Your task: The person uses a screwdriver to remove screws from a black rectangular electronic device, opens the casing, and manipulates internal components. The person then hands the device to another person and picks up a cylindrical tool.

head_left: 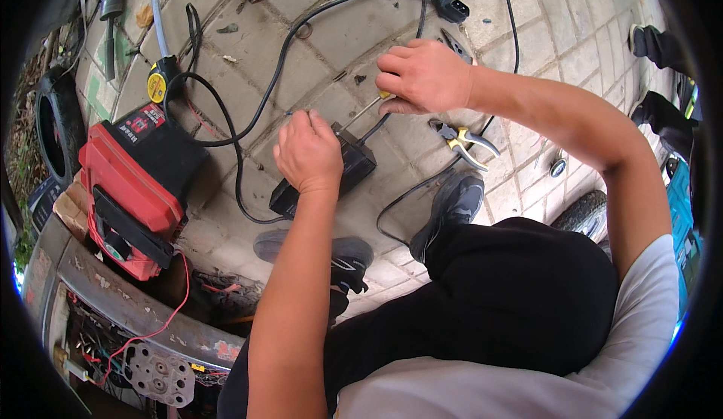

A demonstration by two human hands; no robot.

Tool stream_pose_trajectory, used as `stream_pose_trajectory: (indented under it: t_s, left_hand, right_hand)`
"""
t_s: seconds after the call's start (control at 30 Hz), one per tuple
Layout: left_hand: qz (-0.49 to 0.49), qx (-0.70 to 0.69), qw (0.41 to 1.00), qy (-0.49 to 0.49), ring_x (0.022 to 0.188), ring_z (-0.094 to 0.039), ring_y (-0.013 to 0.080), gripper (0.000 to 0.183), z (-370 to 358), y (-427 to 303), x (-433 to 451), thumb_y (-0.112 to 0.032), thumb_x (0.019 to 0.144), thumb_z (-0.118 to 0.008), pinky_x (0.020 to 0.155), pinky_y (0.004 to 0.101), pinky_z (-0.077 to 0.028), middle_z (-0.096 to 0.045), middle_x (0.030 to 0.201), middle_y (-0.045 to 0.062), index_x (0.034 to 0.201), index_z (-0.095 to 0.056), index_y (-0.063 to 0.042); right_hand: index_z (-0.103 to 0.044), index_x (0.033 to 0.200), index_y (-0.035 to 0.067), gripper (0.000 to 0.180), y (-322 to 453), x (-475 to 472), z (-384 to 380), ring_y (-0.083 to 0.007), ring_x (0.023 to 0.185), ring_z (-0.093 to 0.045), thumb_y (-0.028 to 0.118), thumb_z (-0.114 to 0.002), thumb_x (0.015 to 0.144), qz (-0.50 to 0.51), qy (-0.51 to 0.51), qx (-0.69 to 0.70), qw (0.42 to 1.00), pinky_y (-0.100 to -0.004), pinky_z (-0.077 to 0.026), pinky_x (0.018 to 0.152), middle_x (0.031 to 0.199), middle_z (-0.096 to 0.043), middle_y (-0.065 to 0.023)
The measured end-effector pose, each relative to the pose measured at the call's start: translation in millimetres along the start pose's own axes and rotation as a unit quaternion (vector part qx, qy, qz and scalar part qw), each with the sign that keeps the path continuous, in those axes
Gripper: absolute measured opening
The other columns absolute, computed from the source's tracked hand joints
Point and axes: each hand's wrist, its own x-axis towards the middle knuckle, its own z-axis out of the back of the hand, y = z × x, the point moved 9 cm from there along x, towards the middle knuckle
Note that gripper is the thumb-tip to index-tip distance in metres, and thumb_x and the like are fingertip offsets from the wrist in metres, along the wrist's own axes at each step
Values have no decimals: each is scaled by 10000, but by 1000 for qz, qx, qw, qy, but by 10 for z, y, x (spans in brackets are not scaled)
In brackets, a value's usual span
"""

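Observation:
A black rectangular power-adapter box (357, 166) with cables at its ends lies on the paving before me. My left hand (309, 152) is curled over its upper side and holds it, hiding part of the top. In my right hand (425, 75) is a screwdriver (361, 113); only a bit of its yellow handle shows. Its shaft slants down to the box's far edge, close to my left fingers, and the tip's exact seat is hard to make out. Right of the box lie combination pliers (464, 143) with yellow-grey handles. Another plier-like tool (453, 45) is partly behind my right hand.
A black cable (282, 60) loops across the paving to a plug (452, 9). At left stand a red-and-black machine (138, 193), a yellow tape measure (158, 83) and a tyre (56, 125). A metal-edged bin (118, 283) holds scrap wires. Another person's legs (663, 114) are at far right.

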Motion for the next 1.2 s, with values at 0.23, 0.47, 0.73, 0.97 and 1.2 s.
stream_pose_trajectory:
  t_s: [0.23, 0.47, 0.73, 0.97, 1.2]
  left_hand:
    - [6, 4, 1000, 2, 858, -623, 318, 240, 1, 1, -10, -293, 963, -531, 732, 471, -459, -673, 833, 97, 850, -598, -92]
    - [3, 12, 1000, -6, 858, -626, 307, 204, 14, 1, -1, -275, 947, -558, 721, 459, -454, -677, 835, 90, 852, -607, -101]
    - [-1, 8, 1000, -12, 844, -628, 314, 206, 11, 2, -2, -272, 945, -560, 705, 466, -453, -672, 805, 89, 841, -602, -100]
    - [-6, 3, 1000, -3, 852, -625, 347, 276, 9, -19, 7, -305, 989, -500, 728, 488, -464, -671, 826, 125, 870, -601, -77]
    - [-3, 5, 1000, 0, 845, -625, 338, 257, 33, -16, 3, -298, 973, -517, 719, 483, -458, -668, 822, 117, 856, -596, -83]
  right_hand:
    - [-619, 741, 48, 511, -244, 138, -345, -345, 690, -643, 522, -572, 927, -142, 300, 189, 924, -470, -505, 594, 679, -634, -138]
    - [-659, 781, 13, 444, -248, 271, -323, -338, 734, -642, 435, -621, 913, -130, 313, 87, 937, -479, -496, 694, 767, -669, -129]
    - [-632, 759, 97, 381, 30, 167, -73, -304, 742, -650, 455, -640, 889, -18, 34, 6, 999, -450, -514, 638, 735, -631, -68]
    - [-629, 716, 49, 506, -141, 234, -333, -403, 740, -645, 513, -596, 914, -167, 296, 129, 932, -490, -510, 645, 677, -638, -156]
    - [-617, 747, 61, 446, -125, 370, -208, -382, 703, -634, 482, -633, 894, -86, 218, 85, 969, -485, -496, 630, 686, -627, -136]
